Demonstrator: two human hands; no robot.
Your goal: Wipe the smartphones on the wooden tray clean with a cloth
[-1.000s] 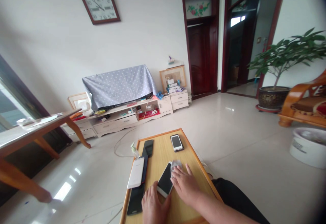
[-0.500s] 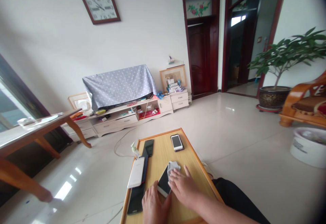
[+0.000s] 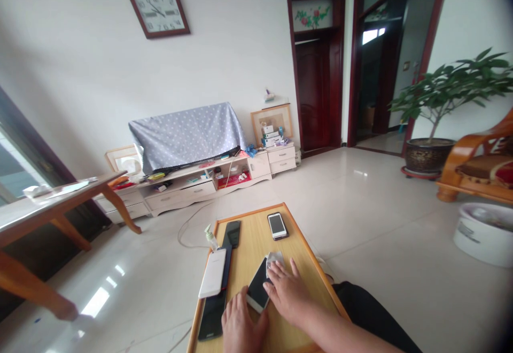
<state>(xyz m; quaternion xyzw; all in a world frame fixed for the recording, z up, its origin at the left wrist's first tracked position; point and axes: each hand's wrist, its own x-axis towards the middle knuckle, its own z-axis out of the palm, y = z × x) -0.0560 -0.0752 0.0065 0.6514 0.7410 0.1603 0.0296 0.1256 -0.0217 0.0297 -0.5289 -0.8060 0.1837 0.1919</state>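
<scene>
A smartphone [image 3: 256, 290] with a dark screen and white border lies tilted on the small wooden table [image 3: 256, 230]. My left hand [image 3: 242, 323] grips its near end, with the fingers on the left edge and the thumb at the lower right. A grey cloth [image 3: 275, 258] is under the fingers of my right hand [image 3: 287, 290], which press it on the phone's upper right part. That hand covers some of the screen and the cloth.
Left on the table are a white phone [image 3: 213, 273] overlapping dark phones, one black phone [image 3: 212, 315] nearest me and another dark phone [image 3: 233, 233] farther off. A pump bottle [image 3: 211, 237] stands at the left edge. Another white phone [image 3: 277, 225] lies at the far right.
My right hand and the cloth have shifted very slightly to the right over the phone. My left hand keeps its grip; the whole view has moved a little.
</scene>
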